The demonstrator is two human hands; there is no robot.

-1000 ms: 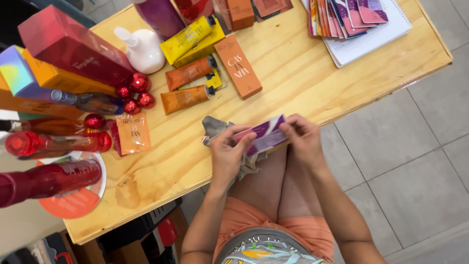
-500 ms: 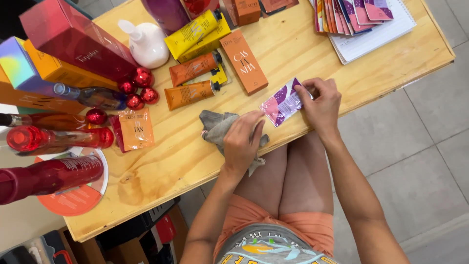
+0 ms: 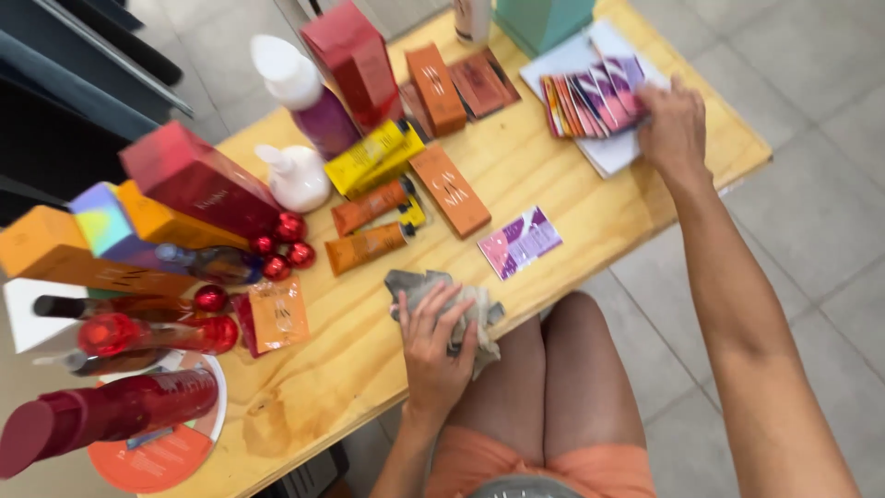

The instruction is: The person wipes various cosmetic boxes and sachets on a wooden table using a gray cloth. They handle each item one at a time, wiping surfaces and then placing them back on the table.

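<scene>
One purple sachet (image 3: 520, 242) lies mid-bench; right hand (image 3: 671, 124) fingers the sachet stack (image 3: 595, 92) upper right; left hand (image 3: 433, 346) clutches grey cloth (image 3: 479, 309).

Cloth (image 3: 466, 309) at table (image 3: 572, 184) edge; packet (image 3: 521, 242) right; cards (image 3: 595, 92) behind
</scene>
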